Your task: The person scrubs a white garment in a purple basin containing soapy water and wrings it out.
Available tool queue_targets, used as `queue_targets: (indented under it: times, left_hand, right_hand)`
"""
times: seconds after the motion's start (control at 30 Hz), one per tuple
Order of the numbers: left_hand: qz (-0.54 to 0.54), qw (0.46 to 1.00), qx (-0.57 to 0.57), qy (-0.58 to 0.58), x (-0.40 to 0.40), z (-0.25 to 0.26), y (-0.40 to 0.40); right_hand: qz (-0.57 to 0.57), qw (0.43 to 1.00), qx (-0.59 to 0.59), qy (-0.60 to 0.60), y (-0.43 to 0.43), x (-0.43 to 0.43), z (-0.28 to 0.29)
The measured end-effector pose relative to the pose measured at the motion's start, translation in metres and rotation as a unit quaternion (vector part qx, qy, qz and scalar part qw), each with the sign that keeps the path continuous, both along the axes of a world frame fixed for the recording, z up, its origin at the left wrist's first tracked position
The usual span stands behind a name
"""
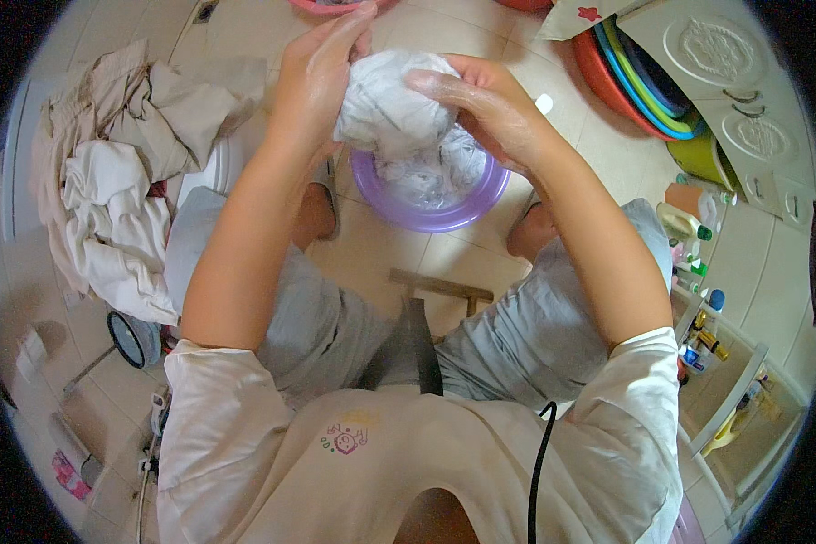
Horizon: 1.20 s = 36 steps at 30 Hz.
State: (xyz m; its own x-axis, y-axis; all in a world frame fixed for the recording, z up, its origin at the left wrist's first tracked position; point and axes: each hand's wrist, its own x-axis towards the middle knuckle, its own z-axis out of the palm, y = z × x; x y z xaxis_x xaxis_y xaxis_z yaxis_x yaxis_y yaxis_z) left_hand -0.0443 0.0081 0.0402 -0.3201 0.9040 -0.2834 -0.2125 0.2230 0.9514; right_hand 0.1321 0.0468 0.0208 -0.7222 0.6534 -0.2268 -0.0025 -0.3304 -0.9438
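Note:
A bunched, wet white cloth (398, 102) is held up between my two hands. My right hand (483, 95) grips its right side, the thumb laid across the top. Against the cloth's left side is my left hand (323, 75), its fingers stretched upward and partly hidden from view. Both hands look wet. Below the cloth stands a round purple basin (430, 221) on the floor between my feet. More wet whitish cloth (425, 180) lies in the basin, partly covered from sight by the held piece.
Beige and white garments (115, 204) are heaped at my left. A black-rimmed bucket (136, 340) stands below them. Nested colored basins (625, 88) lean by white cabinets (714, 51) at the right. Several bottles (683, 221) and a plastic drawer unit (734, 394) line that side.

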Motion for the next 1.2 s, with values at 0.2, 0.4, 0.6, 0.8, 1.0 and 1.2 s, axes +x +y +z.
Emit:
queue_targets:
  times: [0.2,0.4,0.6,0.8,1.0,1.2]
  left_hand:
    - [0.027,0.942,0.030,-0.332,0.026,-0.004,-0.003]
    - [-0.070,0.991,0.114,-0.029,0.043,-0.036,-0.021]
    - [0.012,0.970,0.164,0.180,0.046,-0.041,-0.013]
    - [-0.029,0.966,0.131,0.221,0.055,-0.029,-0.016]
    - [-0.108,0.870,0.218,0.428,0.052,-0.043,-0.018]
    - [-0.127,0.841,0.151,0.504,0.058,-0.066,-0.021]
  right_hand:
    - [-0.149,0.979,-0.084,0.114,0.002,0.007,0.009]
    - [-0.170,0.977,-0.040,0.125,0.014,0.020,0.007]
    - [-0.201,0.977,-0.055,0.047,0.008,0.015,0.008]
    - [-0.268,0.947,0.121,-0.131,0.001,0.012,-0.020]
    - [-0.282,0.917,0.267,-0.087,-0.049,-0.017,-0.019]
    - [-0.196,0.810,0.481,-0.273,-0.033,-0.007,-0.041]
